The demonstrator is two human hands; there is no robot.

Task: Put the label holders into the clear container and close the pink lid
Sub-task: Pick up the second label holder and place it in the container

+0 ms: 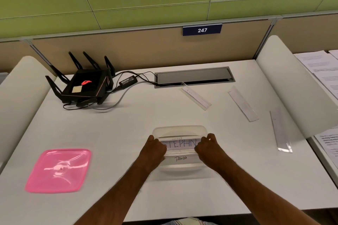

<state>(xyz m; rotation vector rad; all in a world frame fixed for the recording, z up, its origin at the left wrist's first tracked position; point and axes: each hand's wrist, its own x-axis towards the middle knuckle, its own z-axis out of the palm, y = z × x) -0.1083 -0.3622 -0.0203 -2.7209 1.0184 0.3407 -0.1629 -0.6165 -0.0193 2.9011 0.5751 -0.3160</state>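
Observation:
The clear container (pixel 180 129) stands open on the white desk, near the front middle. Over it I hold a label holder (pixel 180 144) with blue handwriting, my left hand (pixel 154 149) pinching its left end and my right hand (pixel 210 147) its right end. Another label, marked "PANDA" (pixel 181 158), lies inside the container below it. Three more label holders lie on the desk to the back right: one (pixel 196 96) near the cable tray, one (pixel 243 104) right of it, one (pixel 280 132) at the far right. The pink lid (pixel 58 170) lies flat at the front left.
A black router (pixel 84 84) with antennas, a power brick and cables sits at the back left. A grey cable tray (pixel 193 76) is set into the desk at the back. White curved dividers flank the desk; papers (pixel 325 71) lie beyond the right one.

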